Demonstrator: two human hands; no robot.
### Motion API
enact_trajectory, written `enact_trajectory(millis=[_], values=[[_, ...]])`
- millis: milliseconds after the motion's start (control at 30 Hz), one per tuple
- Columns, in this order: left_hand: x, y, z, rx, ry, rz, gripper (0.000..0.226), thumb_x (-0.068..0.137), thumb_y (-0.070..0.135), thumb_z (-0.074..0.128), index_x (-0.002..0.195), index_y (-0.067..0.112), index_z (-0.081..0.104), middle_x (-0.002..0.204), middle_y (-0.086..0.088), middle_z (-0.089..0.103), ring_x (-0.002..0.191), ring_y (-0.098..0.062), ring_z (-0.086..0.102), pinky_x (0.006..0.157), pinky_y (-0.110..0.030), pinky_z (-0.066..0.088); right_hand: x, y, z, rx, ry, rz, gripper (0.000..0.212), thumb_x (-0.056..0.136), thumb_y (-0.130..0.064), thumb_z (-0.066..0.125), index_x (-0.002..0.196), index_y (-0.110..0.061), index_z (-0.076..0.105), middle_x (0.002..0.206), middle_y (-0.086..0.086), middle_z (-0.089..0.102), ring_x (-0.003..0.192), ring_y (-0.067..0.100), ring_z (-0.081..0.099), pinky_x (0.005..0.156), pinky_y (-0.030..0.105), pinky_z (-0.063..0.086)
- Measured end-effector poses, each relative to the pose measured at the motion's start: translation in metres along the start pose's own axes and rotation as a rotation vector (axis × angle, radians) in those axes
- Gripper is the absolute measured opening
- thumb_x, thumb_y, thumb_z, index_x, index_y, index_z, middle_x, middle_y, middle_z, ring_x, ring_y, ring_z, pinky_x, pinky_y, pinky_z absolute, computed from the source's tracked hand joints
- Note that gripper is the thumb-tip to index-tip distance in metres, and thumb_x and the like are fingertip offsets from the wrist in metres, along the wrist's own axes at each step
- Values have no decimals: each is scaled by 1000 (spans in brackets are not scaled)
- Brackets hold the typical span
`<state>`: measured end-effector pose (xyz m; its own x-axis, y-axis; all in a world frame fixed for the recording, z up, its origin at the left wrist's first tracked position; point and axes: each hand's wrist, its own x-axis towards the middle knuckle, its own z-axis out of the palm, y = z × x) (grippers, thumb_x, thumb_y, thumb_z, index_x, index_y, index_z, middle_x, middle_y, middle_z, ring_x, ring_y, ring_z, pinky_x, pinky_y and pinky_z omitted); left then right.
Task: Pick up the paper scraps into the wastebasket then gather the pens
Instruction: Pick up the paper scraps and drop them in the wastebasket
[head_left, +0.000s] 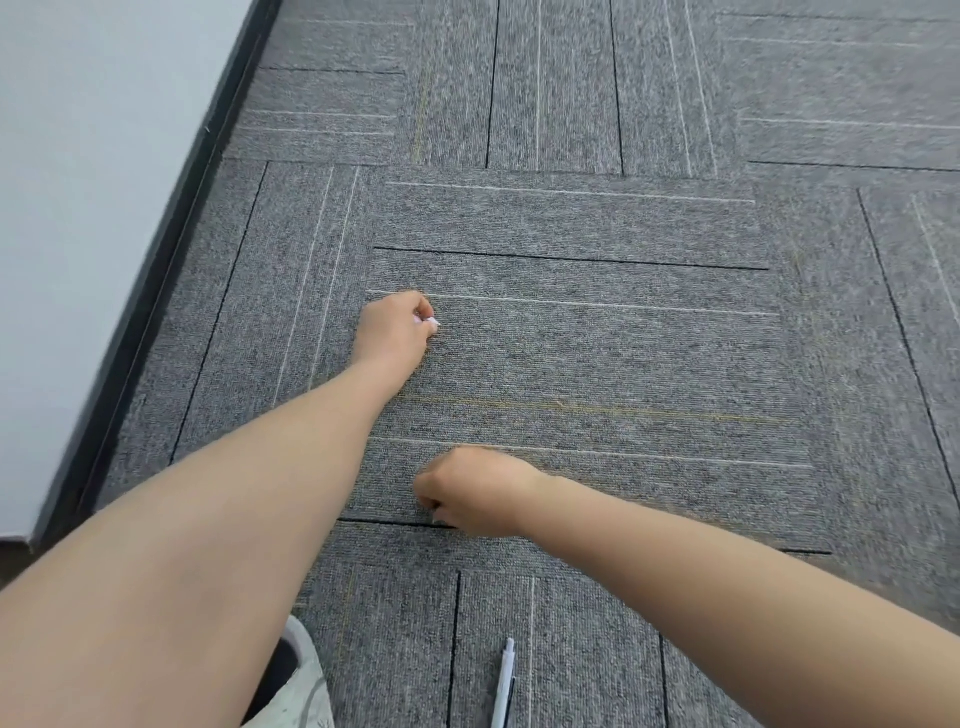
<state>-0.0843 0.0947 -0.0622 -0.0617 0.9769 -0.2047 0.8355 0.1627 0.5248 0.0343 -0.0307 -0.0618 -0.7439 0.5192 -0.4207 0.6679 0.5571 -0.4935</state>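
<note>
Your left hand (395, 332) reaches out toward 11 o'clock over the grey carpet (597, 364), fingers curled and pinching a small white paper scrap (428, 321). Your right hand (478, 491) is fisted nearer you at centre; the blur hides whether it holds anything. A white pen (504, 686) lies on the carpet at 6 o'clock, a white wastebasket rim (306, 670) at 7 o'clock.

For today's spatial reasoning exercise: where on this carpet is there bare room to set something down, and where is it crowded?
Bare carpet lies between the left hand and right hand, and stretches right and beyond them toward the far tiles. It is crowded near the bottom edge: the white pen lies beside the wastebasket under the left forearm. The wall closes the left side.
</note>
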Motion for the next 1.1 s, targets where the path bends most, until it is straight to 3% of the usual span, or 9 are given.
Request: enact_trajectory(millis=[233, 400, 633, 800, 933, 1100], values=[[-2, 11, -4, 71, -47, -24, 11, 93, 18, 58, 87, 11, 65, 90, -3, 62, 80, -20, 56, 67, -32, 40, 9, -5, 2, -74, -59, -1, 15, 89, 1, 48, 81, -11, 52, 90, 6, 60, 79, 24, 60, 67, 41, 57], [-3, 11, -4, 86, -64, -29, 12, 93, 18, 58, 87, 10, 65, 90, -3, 61, 82, -20, 54, 68, -32, 39, -8, 7, -9, 145, 5, 70, 12, 89, -7, 47, 79, -12, 53, 88, 6, 60, 81, 25, 56, 72, 40, 51], [-27, 14, 1, -32, -21, -36, 13, 91, 19, 58, 80, 16, 63, 80, 2, 65, 65, -12, 55, 56, -26, 39, -42, 29, -16, 272, 142, 185, 9, 88, -12, 52, 80, -16, 54, 86, 4, 64, 80, 24, 56, 71, 35, 48], [-57, 74, 18, -183, -75, 114, 9, 88, 18, 61, 79, 15, 64, 68, 4, 58, 63, -11, 51, 61, -25, 33, -91, 56, -51, 319, 367, 341, 10, 90, -15, 55, 81, -18, 58, 81, -3, 60, 76, 17, 54, 67, 28, 42], [-78, 155, 44, -286, -133, 281, 8, 87, 19, 62, 80, 14, 64, 76, 2, 62, 73, -15, 54, 66, -26, 36, -166, 85, -93, 335, 676, 528, 11, 89, -14, 57, 79, -14, 62, 73, -5, 61, 61, 7, 53, 66, 29, 47], [-116, 287, 68, -491, -227, 511, 9, 86, 17, 63, 77, 14, 62, 64, 5, 59, 63, -19, 58, 63, -36, 52, -299, 106, -125, 235, 1096, 817, 11, 83, -11, 60, 73, -17, 60, 67, -5, 58, 67, 17, 55, 63, 30, 44]])
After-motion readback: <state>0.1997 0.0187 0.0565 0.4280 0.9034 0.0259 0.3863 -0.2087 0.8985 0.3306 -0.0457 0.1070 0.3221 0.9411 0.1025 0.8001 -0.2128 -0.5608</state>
